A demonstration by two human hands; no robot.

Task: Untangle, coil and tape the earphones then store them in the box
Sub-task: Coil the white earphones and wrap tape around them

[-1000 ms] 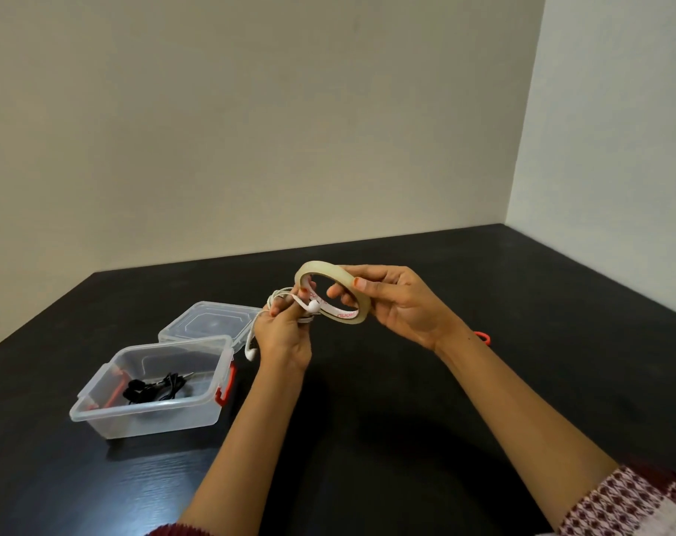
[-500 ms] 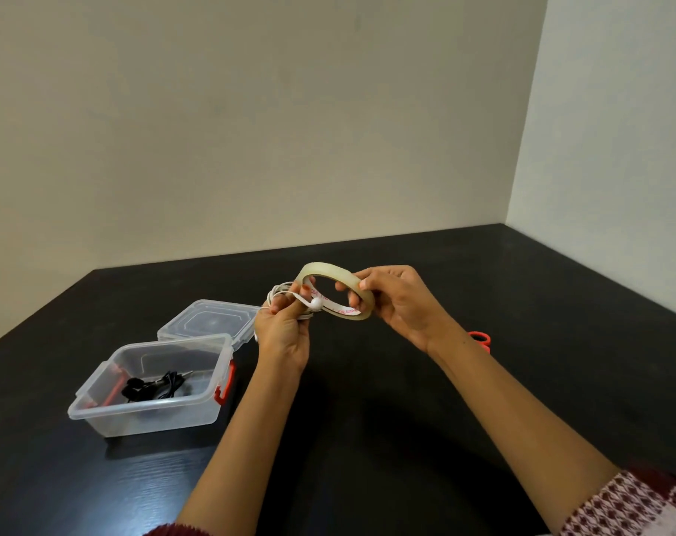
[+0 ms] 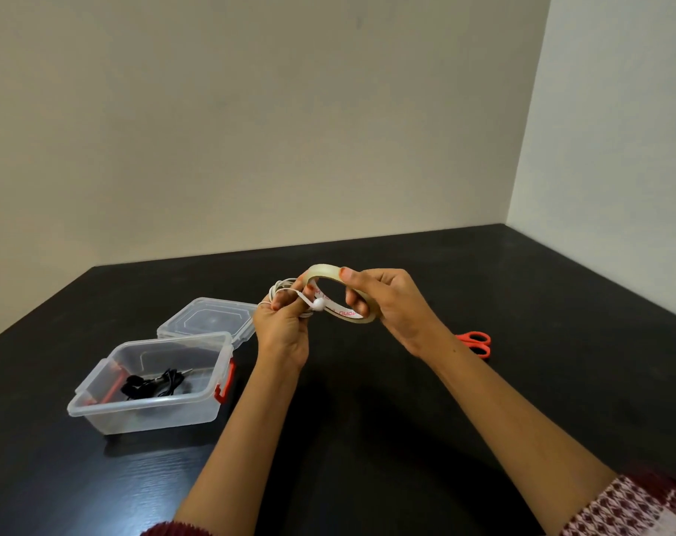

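My left hand (image 3: 282, 334) grips a coil of white earphones (image 3: 280, 290) above the black table; one round earbud sticks out to the right of its fingers. My right hand (image 3: 390, 307) holds a ring of clear tape (image 3: 325, 270), thumb on top and fingers through the ring. The tape roll touches the fingertips of my left hand beside the coil. A clear plastic box (image 3: 151, 413) with red latches stands at the left, with black earphones (image 3: 154, 384) lying in it.
The box's clear lid (image 3: 209, 317) lies on the table just behind the box. Orange-handled scissors (image 3: 477, 342) lie on the table behind my right forearm. Walls close the table at the back and right.
My right hand turned the tape roll a little and brought it closer to the coil in my left hand. Both hands stayed above the same part of the table.
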